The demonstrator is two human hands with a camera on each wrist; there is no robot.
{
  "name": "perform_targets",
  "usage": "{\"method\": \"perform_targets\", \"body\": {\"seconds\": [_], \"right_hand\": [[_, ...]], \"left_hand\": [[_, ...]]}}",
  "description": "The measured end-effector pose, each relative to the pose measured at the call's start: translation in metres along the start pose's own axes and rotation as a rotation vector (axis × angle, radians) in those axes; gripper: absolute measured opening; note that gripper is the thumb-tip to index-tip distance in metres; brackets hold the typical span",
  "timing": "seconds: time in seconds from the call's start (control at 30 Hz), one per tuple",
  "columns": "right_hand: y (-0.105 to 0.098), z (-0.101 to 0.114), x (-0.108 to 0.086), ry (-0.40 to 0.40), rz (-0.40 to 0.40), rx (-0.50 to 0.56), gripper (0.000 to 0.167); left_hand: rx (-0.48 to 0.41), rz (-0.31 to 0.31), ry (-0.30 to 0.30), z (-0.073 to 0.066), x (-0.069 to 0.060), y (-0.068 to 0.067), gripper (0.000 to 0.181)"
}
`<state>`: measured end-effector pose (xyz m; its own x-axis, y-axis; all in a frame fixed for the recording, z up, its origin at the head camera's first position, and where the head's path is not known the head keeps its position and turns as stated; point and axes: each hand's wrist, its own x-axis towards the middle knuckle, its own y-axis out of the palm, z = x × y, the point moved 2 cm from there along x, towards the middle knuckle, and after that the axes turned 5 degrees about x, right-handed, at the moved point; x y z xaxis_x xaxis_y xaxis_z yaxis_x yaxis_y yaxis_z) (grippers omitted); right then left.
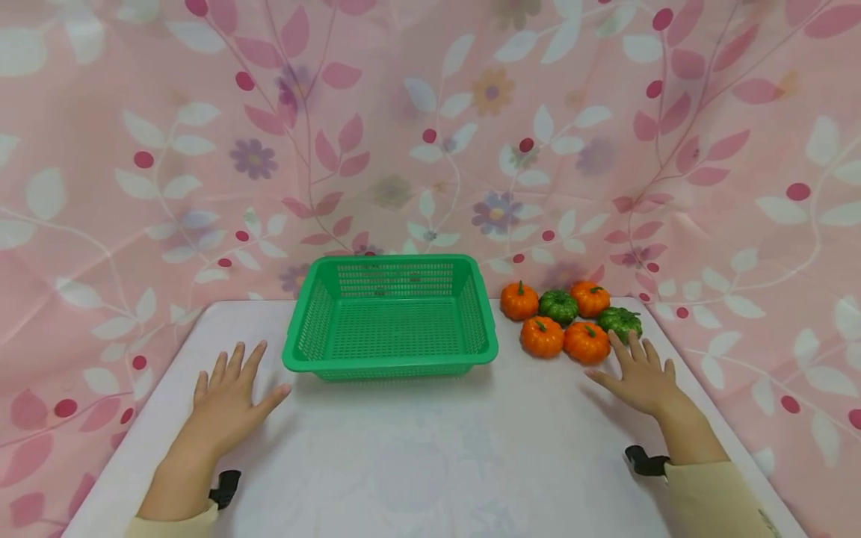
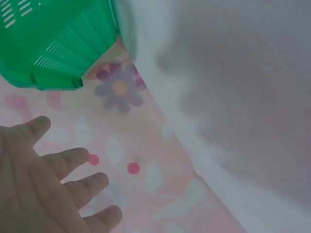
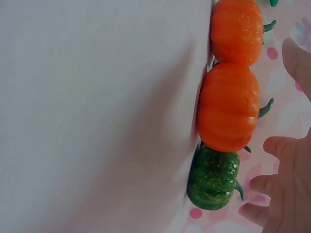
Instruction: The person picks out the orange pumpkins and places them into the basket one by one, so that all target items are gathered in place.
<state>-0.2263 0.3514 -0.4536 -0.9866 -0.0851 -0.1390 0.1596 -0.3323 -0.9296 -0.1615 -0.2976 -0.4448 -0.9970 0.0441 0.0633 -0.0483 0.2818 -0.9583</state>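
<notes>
A green plastic basket, with nothing in it, stands on the white table. My left hand is spread just left of the basket, holding nothing; in the left wrist view this hand has its fingers apart, below the basket's corner. Small orange pumpkins and green ones are grouped right of the basket. My right hand, fingers spread and empty, is beside the nearest ones. In the right wrist view the right hand is close to two orange pumpkins and a green one.
The white table extends toward the front between both arms. A pink floral cloth hangs behind the table and also shows along its left and right sides.
</notes>
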Motion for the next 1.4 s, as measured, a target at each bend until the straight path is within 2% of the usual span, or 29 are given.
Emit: {"method": "perform_targets", "body": {"seconds": [0.27, 0.5, 0.73, 0.93, 1.1, 1.4], "right_hand": [[0.002, 0.001, 0.012, -0.027, -0.074, 0.066, 0.103], [-0.002, 0.003, 0.017, -0.032, -0.123, 0.102, 0.100], [-0.002, 0.003, 0.025, -0.034, -0.140, 0.154, 0.093], [0.002, 0.001, 0.033, -0.066, -0.235, 0.190, 0.087], [0.004, 0.000, 0.037, -0.051, -0.258, 0.223, 0.085], [0.010, -0.002, 0.044, -0.019, -0.235, 0.277, 0.086]], "left_hand": [[-0.056, -0.036, 0.048, -0.008, 0.010, 0.001, 0.089], [-0.179, -0.048, 0.075, -0.021, 0.021, 0.003, 0.085], [-0.295, -0.076, 0.115, -0.022, 0.033, 0.015, 0.081], [-0.400, -0.049, 0.076, -0.023, 0.037, 0.021, 0.081], [-0.526, -0.056, 0.066, -0.027, 0.040, 0.021, 0.077], [-0.555, -0.049, -0.052, -0.032, 0.044, 0.019, 0.076]]}}
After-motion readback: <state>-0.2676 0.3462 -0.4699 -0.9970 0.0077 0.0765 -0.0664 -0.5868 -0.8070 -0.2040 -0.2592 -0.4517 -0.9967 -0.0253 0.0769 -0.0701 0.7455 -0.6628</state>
